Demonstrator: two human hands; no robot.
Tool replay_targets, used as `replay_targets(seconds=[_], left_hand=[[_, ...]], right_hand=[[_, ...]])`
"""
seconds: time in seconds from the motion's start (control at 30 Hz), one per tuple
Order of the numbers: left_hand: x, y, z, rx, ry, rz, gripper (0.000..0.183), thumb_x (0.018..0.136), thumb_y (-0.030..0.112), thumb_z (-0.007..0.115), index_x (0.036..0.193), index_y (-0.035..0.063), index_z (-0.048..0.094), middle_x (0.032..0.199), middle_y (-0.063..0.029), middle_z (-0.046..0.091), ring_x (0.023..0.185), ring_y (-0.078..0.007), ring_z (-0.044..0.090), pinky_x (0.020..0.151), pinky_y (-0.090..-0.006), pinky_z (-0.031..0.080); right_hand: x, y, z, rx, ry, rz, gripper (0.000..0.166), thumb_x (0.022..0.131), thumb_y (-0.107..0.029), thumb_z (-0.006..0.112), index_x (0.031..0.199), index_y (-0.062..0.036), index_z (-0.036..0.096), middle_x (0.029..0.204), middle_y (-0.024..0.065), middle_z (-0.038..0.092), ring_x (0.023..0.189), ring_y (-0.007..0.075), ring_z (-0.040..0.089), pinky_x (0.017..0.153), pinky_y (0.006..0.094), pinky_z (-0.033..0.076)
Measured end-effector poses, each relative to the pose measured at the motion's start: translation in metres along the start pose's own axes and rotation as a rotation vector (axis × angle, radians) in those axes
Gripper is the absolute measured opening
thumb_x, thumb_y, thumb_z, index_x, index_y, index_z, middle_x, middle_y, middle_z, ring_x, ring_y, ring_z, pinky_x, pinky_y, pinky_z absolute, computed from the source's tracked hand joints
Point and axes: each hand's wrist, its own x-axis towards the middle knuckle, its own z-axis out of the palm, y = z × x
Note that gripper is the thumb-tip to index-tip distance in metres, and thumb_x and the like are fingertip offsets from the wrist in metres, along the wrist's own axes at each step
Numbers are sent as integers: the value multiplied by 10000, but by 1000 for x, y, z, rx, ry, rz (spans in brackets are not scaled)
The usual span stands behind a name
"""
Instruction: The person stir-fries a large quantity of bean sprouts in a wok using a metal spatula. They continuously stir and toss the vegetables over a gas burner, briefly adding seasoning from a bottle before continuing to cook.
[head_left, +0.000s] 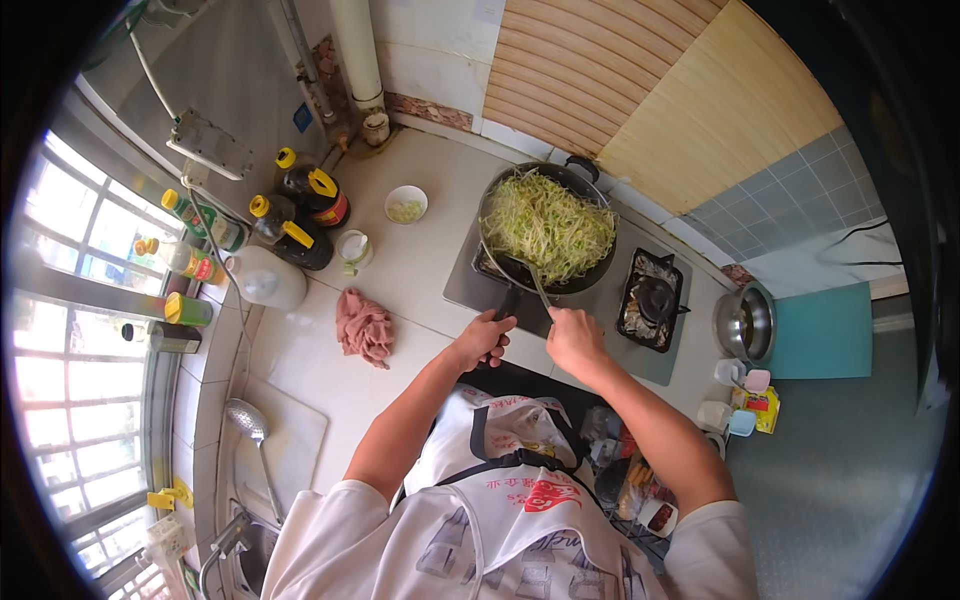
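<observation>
A dark wok (600, 281) stands on the left burner of the gas hob (525, 313), heaped with bean sprouts (551, 225). My left hand (484, 341) grips the wok's black handle (510, 302). In my right hand (575, 341) is a metal spatula (540, 286), its blade at the near edge of the sprouts and partly hidden by them. To the left of the wok are a small white bowl (406, 205) with chopped pale pieces, a cup (353, 250) with white contents and a spoon, and a crumpled pink cloth (364, 328).
Sauce bottles (300, 232) and a white plastic jug (268, 279) line the left side. A slotted ladle (249, 420) lies by the sink (259, 559). The right burner (654, 300) holds no pan. Farther right are a steel bowl (745, 324) and small containers (742, 422).
</observation>
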Motion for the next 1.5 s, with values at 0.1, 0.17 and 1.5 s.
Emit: replay_targets(seconds=[0.1, 0.17, 1.5], left_hand=[[-3, 8, 3, -36, -11, -71, 252, 1042, 318, 629, 1107, 108, 505, 770, -9, 506, 489, -97, 441, 383, -272, 356], [3, 3, 3, -12, -4, -37, 253, 1043, 318, 629, 1106, 107, 505, 766, -12, 505, 488, -94, 441, 383, -274, 366], [-21, 17, 11, 353, 192, 137, 441, 1030, 310, 654, 1353, 21, 573, 757, -36, 607, 543, -120, 597, 443, -284, 486]], right_hand=[[-6, -4, 30, -50, 26, 83, 349, 895, -85, 628, 1222, 20, 696, 936, 270, 731, 898, 467, 713, 811, 552, 582], [-8, -4, 32, -41, 24, 99, 363, 905, -94, 629, 1247, 9, 689, 929, 265, 732, 886, 463, 715, 799, 546, 585], [105, 155, -263, -817, -17, -541, 163, 730, -52, 715, 807, -174, 791, 848, 99, 753, 847, 342, 725, 733, 465, 577]])
